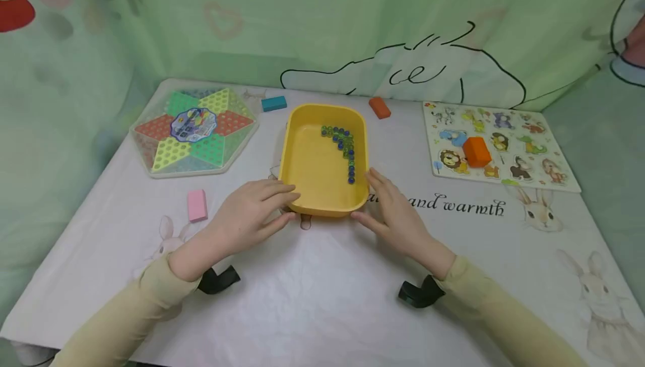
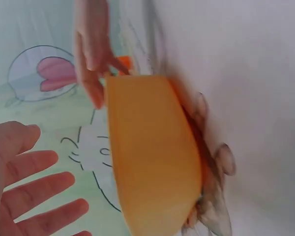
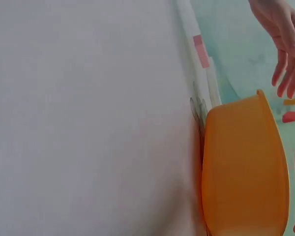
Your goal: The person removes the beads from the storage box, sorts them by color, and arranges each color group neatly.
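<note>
Marbles (image 1: 344, 145) roll loose in the light, stiff yellow plastic tray (image 1: 307, 165); my open left hand (image 1: 252, 213) and right hand (image 1: 395, 213) flank its near corners, probably touching.

Smooth, matt plastic is seen in the yellow tray (image 1: 307, 157); glossy glass in the marbles (image 1: 345, 145); creased printed cloth over the worktop (image 1: 312, 294).

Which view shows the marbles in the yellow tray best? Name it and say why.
Head view: it looks down into the yellow tray, showing the marbles in a curved line along its right side. Both wrist views show only the tray's outer wall, no marbles.
</note>
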`<control>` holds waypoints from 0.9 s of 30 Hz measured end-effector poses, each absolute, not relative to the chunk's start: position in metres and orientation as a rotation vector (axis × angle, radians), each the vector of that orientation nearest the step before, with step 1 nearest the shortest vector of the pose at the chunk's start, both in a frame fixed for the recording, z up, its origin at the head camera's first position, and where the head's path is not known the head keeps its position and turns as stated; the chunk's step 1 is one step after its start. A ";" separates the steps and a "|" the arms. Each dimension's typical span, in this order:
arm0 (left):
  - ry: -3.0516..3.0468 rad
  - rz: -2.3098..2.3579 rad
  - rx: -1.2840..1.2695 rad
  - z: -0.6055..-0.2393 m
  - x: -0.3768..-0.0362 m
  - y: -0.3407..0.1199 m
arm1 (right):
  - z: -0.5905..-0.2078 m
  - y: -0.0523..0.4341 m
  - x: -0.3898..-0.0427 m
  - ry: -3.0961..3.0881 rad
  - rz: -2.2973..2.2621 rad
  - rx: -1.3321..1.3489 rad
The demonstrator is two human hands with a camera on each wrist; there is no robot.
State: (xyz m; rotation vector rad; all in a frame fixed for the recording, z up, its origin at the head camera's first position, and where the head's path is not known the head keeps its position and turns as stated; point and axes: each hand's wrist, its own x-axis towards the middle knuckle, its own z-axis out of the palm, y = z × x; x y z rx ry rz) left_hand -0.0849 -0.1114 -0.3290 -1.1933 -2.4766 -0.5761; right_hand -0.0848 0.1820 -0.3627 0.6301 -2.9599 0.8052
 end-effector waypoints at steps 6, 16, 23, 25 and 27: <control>-2.545 -0.819 -1.097 -0.324 -0.093 -0.106 | -0.370 0.180 -0.090 -2.971 1.166 0.437; -2.793 -1.194 -0.920 -0.316 -0.123 -0.090 | -0.388 0.178 -0.096 -2.759 1.693 0.370; -2.880 -1.316 -0.939 -0.303 -0.150 -0.072 | -0.394 0.175 -0.096 -2.720 1.790 0.338; -2.890 -1.321 -0.947 -0.300 -0.158 -0.067 | -0.395 0.175 -0.096 -2.709 1.794 0.342; -2.907 -1.301 -0.958 -0.297 -0.166 -0.061 | -0.397 0.176 -0.096 -2.706 1.810 0.338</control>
